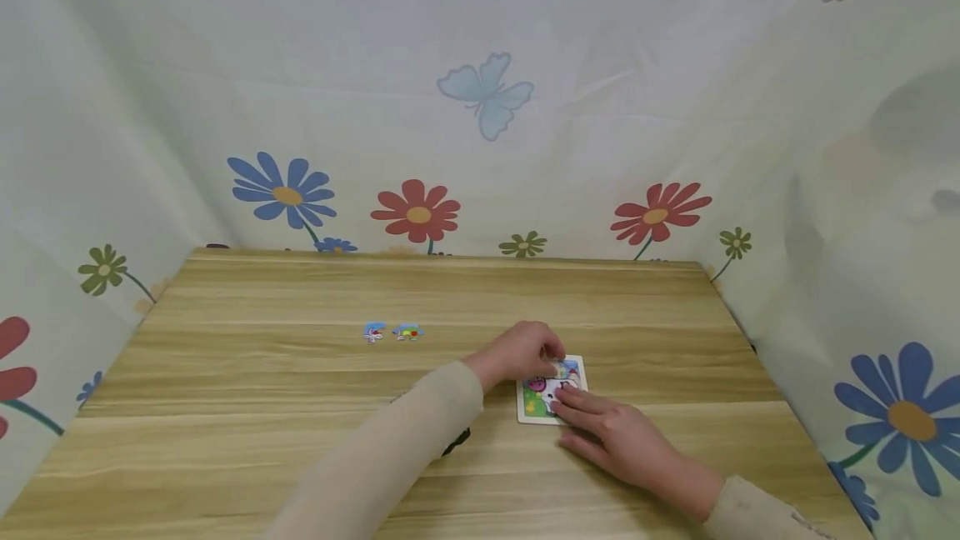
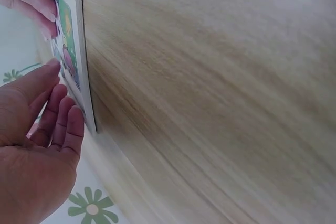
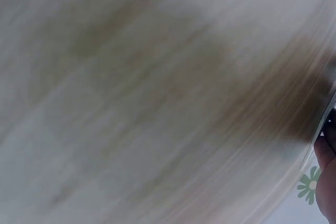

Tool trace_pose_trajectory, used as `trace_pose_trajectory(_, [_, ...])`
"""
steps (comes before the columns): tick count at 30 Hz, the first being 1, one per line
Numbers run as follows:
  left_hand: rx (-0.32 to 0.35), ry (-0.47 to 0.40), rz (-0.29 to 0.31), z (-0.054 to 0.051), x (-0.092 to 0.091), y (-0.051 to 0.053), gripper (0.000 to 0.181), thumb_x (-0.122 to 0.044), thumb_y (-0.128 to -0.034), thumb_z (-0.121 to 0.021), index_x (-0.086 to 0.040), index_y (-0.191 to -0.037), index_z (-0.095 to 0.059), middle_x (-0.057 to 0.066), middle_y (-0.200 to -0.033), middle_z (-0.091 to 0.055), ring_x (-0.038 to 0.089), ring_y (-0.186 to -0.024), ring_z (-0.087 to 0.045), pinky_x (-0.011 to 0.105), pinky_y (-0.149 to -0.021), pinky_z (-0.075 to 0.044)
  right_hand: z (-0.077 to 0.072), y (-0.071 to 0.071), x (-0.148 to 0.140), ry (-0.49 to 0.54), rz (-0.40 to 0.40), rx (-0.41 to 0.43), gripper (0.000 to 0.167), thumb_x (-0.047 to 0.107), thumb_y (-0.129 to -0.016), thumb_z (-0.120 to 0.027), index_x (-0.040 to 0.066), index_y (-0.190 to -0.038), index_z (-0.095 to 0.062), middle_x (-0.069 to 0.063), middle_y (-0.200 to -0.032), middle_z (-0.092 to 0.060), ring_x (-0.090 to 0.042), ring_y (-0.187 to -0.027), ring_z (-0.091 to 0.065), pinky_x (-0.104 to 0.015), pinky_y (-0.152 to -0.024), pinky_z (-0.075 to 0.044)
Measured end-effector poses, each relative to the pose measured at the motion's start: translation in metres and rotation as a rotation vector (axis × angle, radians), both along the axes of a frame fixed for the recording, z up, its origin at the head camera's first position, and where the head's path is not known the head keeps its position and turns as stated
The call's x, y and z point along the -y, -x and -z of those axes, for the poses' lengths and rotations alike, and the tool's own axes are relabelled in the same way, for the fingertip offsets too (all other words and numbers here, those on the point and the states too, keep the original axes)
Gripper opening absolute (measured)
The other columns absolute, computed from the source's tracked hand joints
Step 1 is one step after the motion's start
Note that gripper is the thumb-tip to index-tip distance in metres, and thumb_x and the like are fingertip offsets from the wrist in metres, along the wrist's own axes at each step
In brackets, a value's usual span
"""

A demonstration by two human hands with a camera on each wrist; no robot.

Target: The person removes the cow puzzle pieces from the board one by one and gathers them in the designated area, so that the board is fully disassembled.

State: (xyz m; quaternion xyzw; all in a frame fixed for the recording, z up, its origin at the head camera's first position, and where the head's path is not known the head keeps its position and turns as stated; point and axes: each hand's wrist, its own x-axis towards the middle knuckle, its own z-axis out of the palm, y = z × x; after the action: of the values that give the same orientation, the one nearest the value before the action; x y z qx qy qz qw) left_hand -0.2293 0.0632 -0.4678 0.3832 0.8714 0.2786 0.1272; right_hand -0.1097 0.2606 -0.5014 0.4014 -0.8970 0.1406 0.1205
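Note:
A small square jigsaw puzzle (image 1: 532, 411) with a white border lies on the table, showing a cow-like figure on green and blue. My left hand (image 1: 528, 350) is over its far edge. In the left wrist view, thumb and index finger of the left hand (image 2: 39, 124) pinch what looks like a puzzle piece (image 2: 67, 77) at the puzzle's surface; the fingers hide most of it. My right hand (image 1: 622, 440) rests on the near right part of the puzzle with its fingers extended. Only a bit of the right hand (image 3: 328, 182) enters the right wrist view.
Two loose puzzle pieces, one blue and white (image 1: 373, 332) and one multicoloured (image 1: 408, 331), lie left of the puzzle on the wooden table (image 1: 262, 407). A dark object (image 1: 456, 441) shows beside the left sleeve. Flowered cloth (image 1: 360, 123) surrounds the table's back and sides.

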Motion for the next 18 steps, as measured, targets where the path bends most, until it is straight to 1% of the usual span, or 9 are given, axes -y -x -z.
trace_pose_trajectory(4, [0.016, 0.006, 0.006, 0.0013, -0.0015, 0.0012, 0.016, -0.015, -0.0834, -0.073, -0.012, -0.099, -0.072, -0.007, -0.087, -0.064, 0.008, -0.077, -0.053, 0.023, -0.073, -0.043, -0.0005, -0.0008, -0.0006, -0.02, 0.014, 0.022, 0.046, 0.039, -0.089, -0.064, 0.014, -0.128, -0.061, -0.001, -0.136, -0.052, -0.015, -0.122, -0.05, -0.037, -0.09, -0.047])
trace_pose_trajectory(9, [0.024, 0.019, 0.009, 0.0018, -0.0037, 0.0021, 0.017, -0.016, -0.0839, -0.073, -0.013, -0.1, -0.073, -0.009, -0.088, -0.064, 0.007, -0.079, -0.053, 0.023, -0.076, -0.043, -0.0006, -0.0011, -0.0006, -0.013, 0.012, 0.021, 0.046, 0.037, -0.089, -0.065, 0.013, -0.128, -0.06, -0.002, -0.135, -0.053, -0.016, -0.122, -0.05, -0.038, -0.091, -0.046])
trace_pose_trajectory(13, [0.012, 0.021, 0.019, 0.0012, -0.0044, 0.0022, 0.016, -0.016, -0.0838, -0.073, -0.012, -0.1, -0.073, -0.008, -0.089, -0.065, 0.007, -0.08, -0.053, 0.023, -0.077, -0.043, 0.0007, -0.0011, -0.0008, -0.006, 0.014, 0.007, 0.047, 0.037, -0.088, -0.067, 0.013, -0.128, -0.061, -0.003, -0.135, -0.053, -0.017, -0.121, -0.051, -0.038, -0.09, -0.047])
trace_pose_trajectory(18, [-0.011, 0.019, 0.035, 0.0019, -0.0036, 0.0032, 0.015, -0.015, -0.0835, -0.073, -0.012, -0.098, -0.073, -0.007, -0.089, -0.065, 0.007, -0.081, -0.054, 0.023, -0.077, -0.043, 0.0009, -0.0006, -0.0011, -0.004, 0.017, 0.022, 0.047, 0.038, -0.089, -0.065, 0.014, -0.128, -0.06, -0.002, -0.135, -0.053, -0.016, -0.122, -0.05, -0.038, -0.091, -0.046])
